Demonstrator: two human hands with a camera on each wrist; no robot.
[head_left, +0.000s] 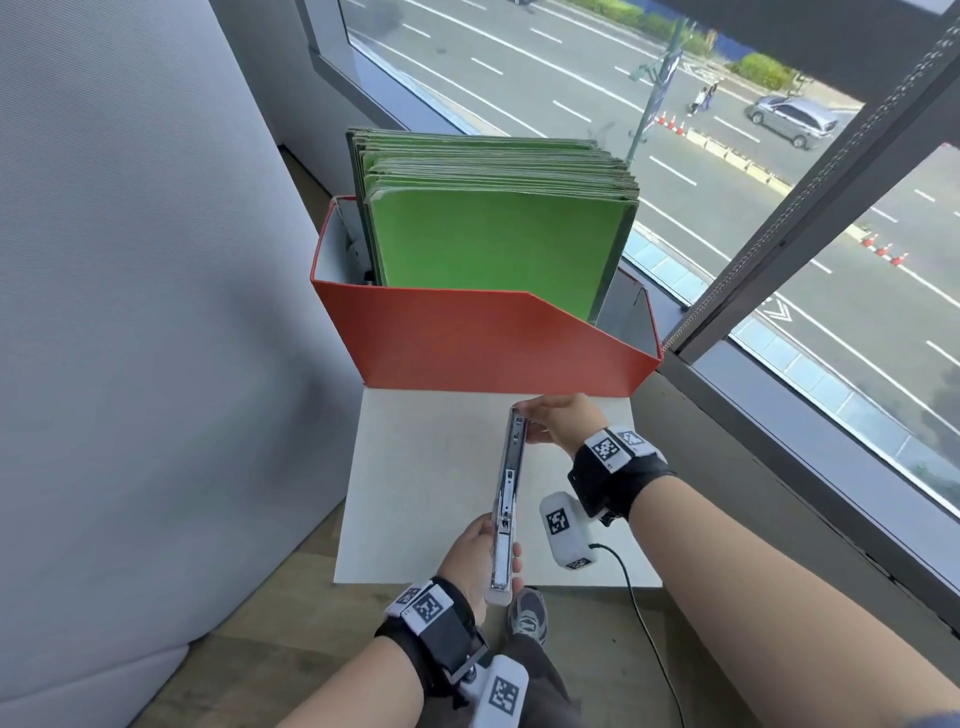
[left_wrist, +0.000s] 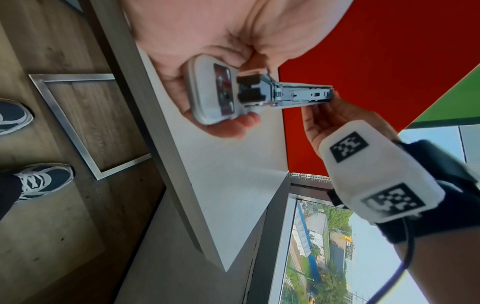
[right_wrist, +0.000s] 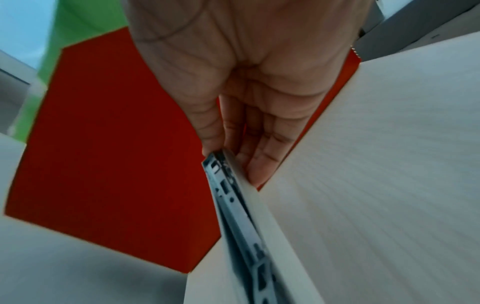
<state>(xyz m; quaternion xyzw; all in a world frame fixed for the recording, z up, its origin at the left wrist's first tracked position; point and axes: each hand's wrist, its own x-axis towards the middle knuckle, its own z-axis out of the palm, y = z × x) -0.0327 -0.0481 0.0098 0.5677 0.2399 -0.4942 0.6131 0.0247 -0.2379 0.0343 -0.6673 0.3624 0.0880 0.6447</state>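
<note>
Above the desk (head_left: 426, 467), a long stapler (head_left: 506, 499) is clasped at its near end by the left grip (head_left: 475, 561), its far tip pinched by the right grip (head_left: 558, 421).

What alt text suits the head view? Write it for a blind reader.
Two hands hold a long white stapler over a white table: the left hand grips its near end, the right hand pinches its far end. Behind stands a red box of green folders, beside a window.
</note>
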